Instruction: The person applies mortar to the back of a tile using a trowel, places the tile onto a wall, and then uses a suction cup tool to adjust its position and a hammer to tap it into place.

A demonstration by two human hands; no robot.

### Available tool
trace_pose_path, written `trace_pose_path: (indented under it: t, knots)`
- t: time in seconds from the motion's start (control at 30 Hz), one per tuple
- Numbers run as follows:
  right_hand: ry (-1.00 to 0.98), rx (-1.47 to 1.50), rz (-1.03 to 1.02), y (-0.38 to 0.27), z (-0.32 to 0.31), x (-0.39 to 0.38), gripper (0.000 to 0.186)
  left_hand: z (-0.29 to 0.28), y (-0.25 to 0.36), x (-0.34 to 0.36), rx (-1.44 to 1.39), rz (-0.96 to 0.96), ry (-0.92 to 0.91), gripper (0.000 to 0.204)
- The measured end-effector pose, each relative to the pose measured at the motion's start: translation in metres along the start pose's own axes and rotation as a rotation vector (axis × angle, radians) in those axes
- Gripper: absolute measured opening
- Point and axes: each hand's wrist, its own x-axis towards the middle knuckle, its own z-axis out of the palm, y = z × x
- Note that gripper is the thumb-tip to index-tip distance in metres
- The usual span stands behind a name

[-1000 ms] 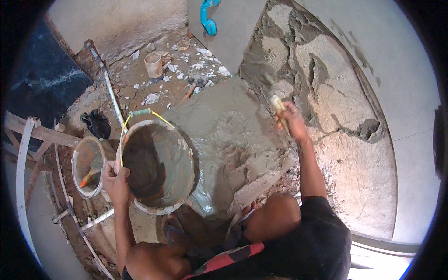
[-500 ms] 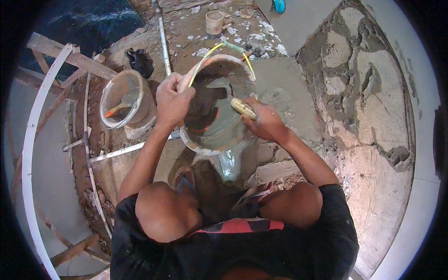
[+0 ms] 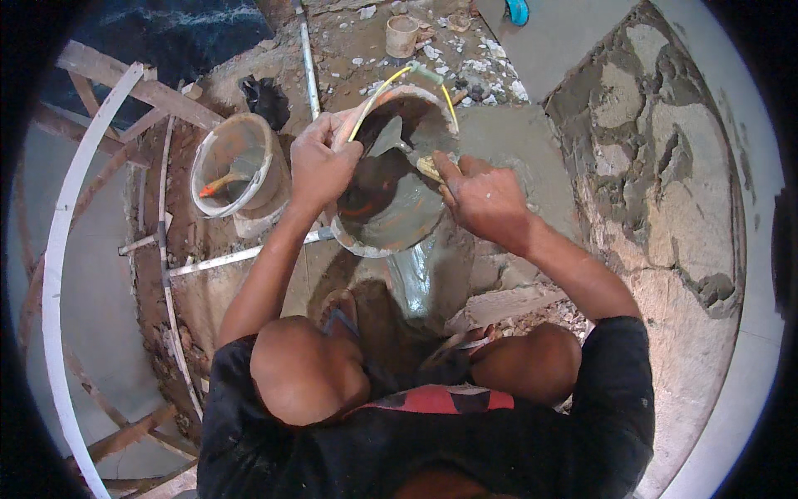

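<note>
Evidently grasping the bucket (image 3: 371, 251) by its left rim in the left hand (image 3: 324, 164), probably to steady its open mouth for the trowel (image 3: 427, 168), gripped by its handle in the right hand (image 3: 490, 201) and reaching blade-first inside, over the mortar (image 3: 407, 212), with the knees (image 3: 307, 372) on the bucket's near side. Just left of the bucket, find a pail (image 3: 272, 185) holding an orange-handled tool (image 3: 218, 185), presumably to keep it within reach. Differs from a second ago in having the trowel inside the bucket rather than out by the rough wall (image 3: 665, 224) to its right.
</note>
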Motion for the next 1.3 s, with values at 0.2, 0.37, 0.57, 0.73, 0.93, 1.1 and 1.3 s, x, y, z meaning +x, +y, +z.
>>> trace_pose_path:
  t: [0.2,0.37,0.57,0.73,0.93,1.1,1.3]
  knots:
    - [-0.101,0.017,0.178,0.007,0.019,0.007,0.043,-0.006,0.018,-0.006,0.137,0.081,0.073,0.014]
    - [-0.277,0.144,-0.010,0.015,0.072,-0.017,0.040,-0.004,0.005,-0.009,0.039,0.174,0.197,0.016]
    - [-0.230,0.490,0.404,0.009,-0.010,-0.016,0.032,-0.012,-0.004,-0.008,0.006,0.109,0.217,0.017]
    - [-0.667,0.774,0.639,0.020,0.004,-0.021,0.033,-0.010,-0.007,-0.008,0.091,0.133,0.205,0.018]
    - [-0.422,0.574,0.428,-0.020,-0.004,0.014,0.034,-0.011,-0.010,-0.008,0.033,0.129,0.258,0.018]
    - [-0.091,0.185,0.305,-0.016,0.025,0.039,0.042,-0.014,0.008,-0.009,0.021,0.197,0.242,0.016]
    - [-0.195,0.288,0.209,-0.023,0.075,0.032,0.041,-0.010,-0.006,-0.007,-0.050,0.180,0.239,0.013]
